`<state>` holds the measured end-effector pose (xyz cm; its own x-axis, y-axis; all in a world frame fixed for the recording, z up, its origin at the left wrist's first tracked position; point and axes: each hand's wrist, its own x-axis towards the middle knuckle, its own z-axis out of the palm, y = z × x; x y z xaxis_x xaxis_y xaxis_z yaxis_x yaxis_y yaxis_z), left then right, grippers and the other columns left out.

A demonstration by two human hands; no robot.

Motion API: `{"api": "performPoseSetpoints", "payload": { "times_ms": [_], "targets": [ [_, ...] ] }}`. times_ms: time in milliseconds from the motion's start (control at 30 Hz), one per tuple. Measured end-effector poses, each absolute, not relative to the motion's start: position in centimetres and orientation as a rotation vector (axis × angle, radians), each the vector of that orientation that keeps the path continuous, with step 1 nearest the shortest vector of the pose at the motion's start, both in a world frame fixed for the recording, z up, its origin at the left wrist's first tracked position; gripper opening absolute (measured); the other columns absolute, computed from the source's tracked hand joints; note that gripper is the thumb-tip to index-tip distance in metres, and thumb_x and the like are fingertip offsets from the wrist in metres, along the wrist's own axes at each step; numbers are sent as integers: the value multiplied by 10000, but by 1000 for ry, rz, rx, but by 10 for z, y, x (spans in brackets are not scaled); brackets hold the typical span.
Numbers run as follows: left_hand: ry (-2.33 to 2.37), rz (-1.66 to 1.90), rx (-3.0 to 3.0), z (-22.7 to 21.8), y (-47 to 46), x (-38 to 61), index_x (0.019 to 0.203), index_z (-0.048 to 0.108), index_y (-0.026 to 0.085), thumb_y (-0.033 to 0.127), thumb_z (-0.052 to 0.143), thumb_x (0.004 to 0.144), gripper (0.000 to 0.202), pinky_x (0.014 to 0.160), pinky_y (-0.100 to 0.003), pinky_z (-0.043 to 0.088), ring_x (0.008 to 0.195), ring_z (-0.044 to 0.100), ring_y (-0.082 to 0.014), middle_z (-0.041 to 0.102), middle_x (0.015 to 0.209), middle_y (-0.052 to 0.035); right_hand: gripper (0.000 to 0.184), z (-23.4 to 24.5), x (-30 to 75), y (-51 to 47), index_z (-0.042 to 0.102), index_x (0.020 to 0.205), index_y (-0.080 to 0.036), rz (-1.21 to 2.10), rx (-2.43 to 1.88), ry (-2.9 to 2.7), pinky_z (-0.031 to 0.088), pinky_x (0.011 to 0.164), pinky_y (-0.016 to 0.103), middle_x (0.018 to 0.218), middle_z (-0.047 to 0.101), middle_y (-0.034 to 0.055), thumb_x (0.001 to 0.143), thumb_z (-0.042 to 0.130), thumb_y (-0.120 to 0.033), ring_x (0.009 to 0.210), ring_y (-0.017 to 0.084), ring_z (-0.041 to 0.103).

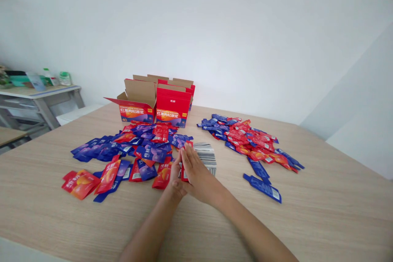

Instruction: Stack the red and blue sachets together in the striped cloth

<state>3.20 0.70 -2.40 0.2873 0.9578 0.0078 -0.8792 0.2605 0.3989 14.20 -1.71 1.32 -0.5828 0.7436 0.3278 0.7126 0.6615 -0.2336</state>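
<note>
My left hand and my right hand meet at the table's middle, pressed together around a small stack of red sachets held upright between them. The right hand's fingers lie flat and straight along the stack; the left hand is mostly hidden behind it. Just beyond the fingertips a silver sachet with a barcode lies flat. A pile of blue and red sachets spreads to the left of the hands.
Two open red cartons stand at the back of the wooden table. A second heap of red and blue sachets lies to the right, with loose blue ones nearer. A grey shelf stands far left.
</note>
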Motion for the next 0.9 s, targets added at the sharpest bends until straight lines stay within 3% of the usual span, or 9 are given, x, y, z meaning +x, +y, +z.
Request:
{"api": "performPoseSetpoints", "payload": {
  "times_ms": [167,267,367,467,567,667,733,833,900],
  "targets": [
    [370,1270,254,-19,17,29,877,747,178,391,603,920,260,1014,-327,505,1058,710,-249,754,793,-45,877,18,133,-19,161,1594,-10,118,-1166,-2532,223,1238,564,1638,147,296,962,607,-424,1547,365,112],
    [422,1172,171,-21,25,11,664,675,194,528,506,951,471,828,-334,575,676,713,-208,673,592,-24,782,24,126,-31,291,1550,26,178,-1057,-2641,230,1250,501,1618,237,293,942,624,-336,1539,344,184],
    [457,1123,140,-23,25,-4,639,662,201,577,439,967,546,615,-321,555,453,603,-173,635,524,-8,748,33,126,-42,326,1552,-29,355,-854,-2689,291,1228,451,1607,309,254,936,631,-322,1515,314,281],
    [409,1180,119,-19,23,-1,695,686,191,533,373,1001,556,671,-299,567,516,640,-165,691,617,-15,520,41,132,-42,443,1510,-153,607,-797,-2460,440,1118,367,1482,552,148,1025,483,-335,1357,236,537],
    [344,1222,115,-10,21,12,733,699,164,432,290,1038,576,787,-289,578,614,688,-162,738,708,-45,358,39,139,-29,648,1283,-232,571,-966,-1966,510,1014,340,1264,714,73,1061,383,-326,1167,197,666],
    [253,1215,117,-3,19,19,847,732,140,407,270,1040,567,852,-341,583,766,739,-206,771,816,-89,272,27,143,-12,714,1050,-220,255,-1090,-1780,495,1037,404,1219,719,98,1018,447,-259,1140,217,666],
    [216,1213,112,-1,17,18,971,737,119,442,238,1038,598,906,-389,573,923,745,-246,779,944,-131,229,21,145,-5,714,1012,-211,-17,-1090,-1936,413,1120,496,1236,703,117,969,491,-176,1187,242,636],
    [208,1204,120,0,15,14,1122,700,99,519,225,1028,640,960,-426,553,1054,718,-273,765,1050,-160,315,18,149,-2,676,1163,-190,-312,-1056,-2198,295,1190,562,1370,621,157,912,520,-82,1334,269,531],
    [226,1170,110,0,14,13,1135,687,104,555,237,1021,647,942,-384,563,1011,732,-251,772,981,-141,427,19,150,-4,615,1298,-185,-376,-975,-2362,268,1212,549,1499,511,163,897,527,-65,1440,269,416]
  ]
}}
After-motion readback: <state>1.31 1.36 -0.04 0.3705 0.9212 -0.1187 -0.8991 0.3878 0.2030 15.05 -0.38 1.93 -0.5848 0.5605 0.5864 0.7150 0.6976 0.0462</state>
